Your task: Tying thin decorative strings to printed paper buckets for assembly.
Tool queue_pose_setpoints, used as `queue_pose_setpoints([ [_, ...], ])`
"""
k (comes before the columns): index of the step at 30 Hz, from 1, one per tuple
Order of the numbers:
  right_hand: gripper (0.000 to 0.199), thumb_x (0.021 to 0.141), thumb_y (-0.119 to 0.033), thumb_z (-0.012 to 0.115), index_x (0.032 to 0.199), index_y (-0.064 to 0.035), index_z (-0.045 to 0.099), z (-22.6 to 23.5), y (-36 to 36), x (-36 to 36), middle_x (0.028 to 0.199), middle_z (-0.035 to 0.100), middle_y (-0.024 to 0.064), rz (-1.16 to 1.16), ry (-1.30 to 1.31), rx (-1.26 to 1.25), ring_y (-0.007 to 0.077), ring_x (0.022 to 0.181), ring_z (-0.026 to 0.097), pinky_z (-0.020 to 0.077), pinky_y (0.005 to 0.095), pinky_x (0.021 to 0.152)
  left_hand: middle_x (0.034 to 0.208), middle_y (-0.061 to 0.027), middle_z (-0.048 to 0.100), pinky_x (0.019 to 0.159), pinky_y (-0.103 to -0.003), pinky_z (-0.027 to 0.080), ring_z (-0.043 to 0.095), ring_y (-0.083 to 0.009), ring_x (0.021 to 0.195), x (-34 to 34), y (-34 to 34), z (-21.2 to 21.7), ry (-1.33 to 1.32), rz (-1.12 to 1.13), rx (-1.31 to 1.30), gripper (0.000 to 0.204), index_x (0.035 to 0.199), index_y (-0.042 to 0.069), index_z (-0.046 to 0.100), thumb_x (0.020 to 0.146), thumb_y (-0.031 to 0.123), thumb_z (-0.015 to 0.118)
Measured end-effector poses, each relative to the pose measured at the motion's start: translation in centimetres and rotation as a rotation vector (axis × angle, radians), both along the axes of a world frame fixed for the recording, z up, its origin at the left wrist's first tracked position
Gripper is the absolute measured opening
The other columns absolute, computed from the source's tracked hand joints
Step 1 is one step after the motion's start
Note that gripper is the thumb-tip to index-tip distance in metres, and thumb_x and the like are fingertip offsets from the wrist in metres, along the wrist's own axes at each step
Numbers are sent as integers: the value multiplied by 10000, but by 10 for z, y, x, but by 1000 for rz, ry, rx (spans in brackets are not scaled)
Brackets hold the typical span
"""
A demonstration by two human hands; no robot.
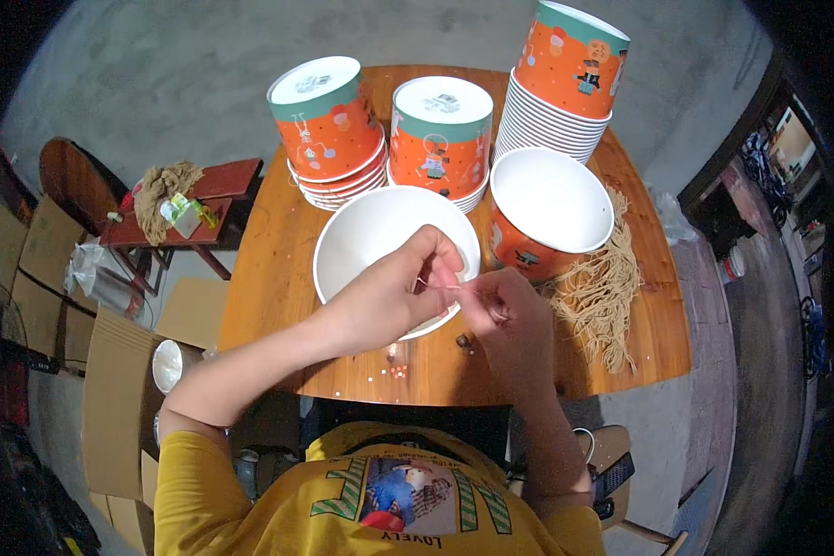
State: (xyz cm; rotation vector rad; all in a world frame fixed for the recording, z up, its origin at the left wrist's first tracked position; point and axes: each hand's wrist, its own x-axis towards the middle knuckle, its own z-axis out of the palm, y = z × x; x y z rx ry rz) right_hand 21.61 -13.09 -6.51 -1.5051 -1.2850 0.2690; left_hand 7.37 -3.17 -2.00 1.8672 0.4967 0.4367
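Over the near rim of an open white bucket (352,246), my left hand (394,292) and my right hand (514,320) meet fingertip to fingertip. Both are closed in a pinch on a thin pale thread (445,286), a short bit of which shows between them. Whether anything hangs on the thread is too small to tell. Below my hands, tiny orange and white beads (398,372) lie near the table's front edge, with a small dark object (464,343) close by. Beyond my right hand stands an open orange paper bucket (551,204), white inside.
Upside-down orange-and-green bucket stacks stand at the back left (320,130), back middle (443,139) and, tallest, back right (565,83) of the wooden table (259,278). A bundle of tan cords (607,296) lies at right. Cardboard boxes (116,398) and a red bench (222,181) are left.
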Motion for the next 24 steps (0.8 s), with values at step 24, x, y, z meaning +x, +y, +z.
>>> queue_pose_setpoints([
  [24,158,764,-140,718,830,-102,580,-25,-2,-9,752,570,63,-65,-410,239,250,640,604,489,348,516,725,3,526,618,-238,440,483,-50,673,-5,-4,-12,4,100,13,73,923,7,535,883,49,579],
])
